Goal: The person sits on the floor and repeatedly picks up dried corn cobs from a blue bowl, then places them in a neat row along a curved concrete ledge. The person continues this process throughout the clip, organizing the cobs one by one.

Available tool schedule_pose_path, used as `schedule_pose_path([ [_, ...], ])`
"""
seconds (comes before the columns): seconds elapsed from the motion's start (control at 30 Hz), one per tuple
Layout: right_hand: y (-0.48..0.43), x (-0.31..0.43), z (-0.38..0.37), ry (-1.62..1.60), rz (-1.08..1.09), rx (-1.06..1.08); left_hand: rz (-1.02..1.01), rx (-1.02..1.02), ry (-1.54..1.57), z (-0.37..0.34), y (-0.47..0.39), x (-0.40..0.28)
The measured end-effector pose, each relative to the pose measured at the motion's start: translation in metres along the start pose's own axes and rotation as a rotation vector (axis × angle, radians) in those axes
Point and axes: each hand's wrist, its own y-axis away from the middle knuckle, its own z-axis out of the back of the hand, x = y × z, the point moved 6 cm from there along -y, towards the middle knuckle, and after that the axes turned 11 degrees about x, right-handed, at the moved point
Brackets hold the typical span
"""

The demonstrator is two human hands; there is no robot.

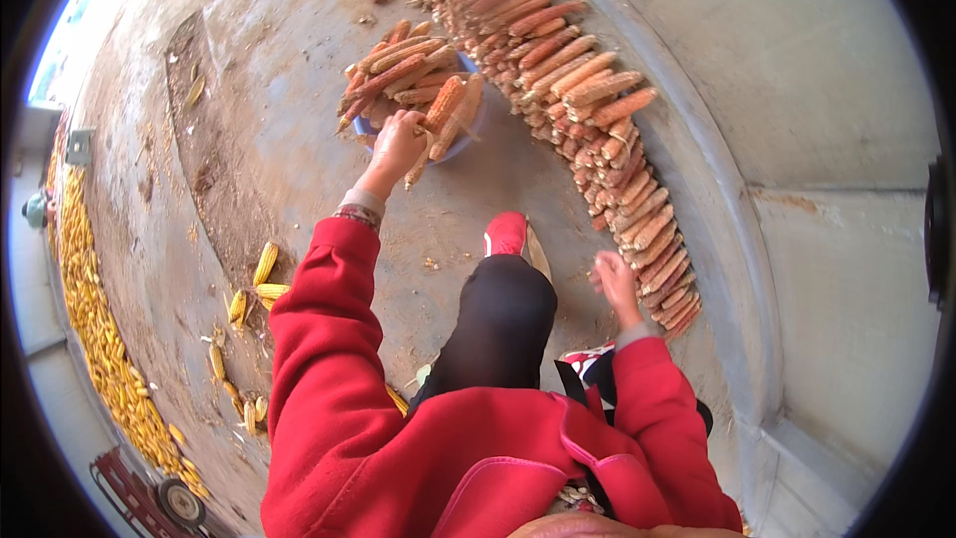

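Note:
My left hand (402,142) reaches over a blue round basin (469,136) heaped with bare corn cobs (407,63). Its fingers are closed on the near end of an orange-red corn cob (446,101), which points up and away over the basin. Dry husk hangs beside that cob. Off to the right, my right hand (615,280) is slightly blurred and lies beside the long stacked row of bare cobs (635,194), with its fingers curled; nothing can be made out in it, and whether it touches the stack is unclear.
A grey wall (836,261) runs behind the stack. Yellow ears of corn (265,263) lie on the concrete floor at left, and a long heap of yellow corn (97,314) lines the far left. A wheeled red cart (134,493) stands at lower left. Another person (36,209) is at the far left edge.

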Motion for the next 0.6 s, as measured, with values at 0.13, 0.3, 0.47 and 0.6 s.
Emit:
schedule_pose_path([
  [0.13, -0.004, 0.123, -0.024, -0.003, 0.352, 0.001, -0.252, 0.141, 0.190, -0.002, 0.024, -0.099],
  [0.3, 0.044, 0.245, -0.028, -0.023, 0.769, -0.098, -0.606, 0.250, 0.210, -0.009, 0.069, -0.223],
  [0.47, 0.096, 0.244, 0.012, -0.100, 0.623, -0.083, -0.210, 0.737, 1.071, -0.038, 0.099, -0.272],
  [0.6, 0.145, 0.220, 0.050, -0.102, 0.680, -0.225, -0.118, 0.692, 1.140, -0.037, 0.103, -0.282],
])
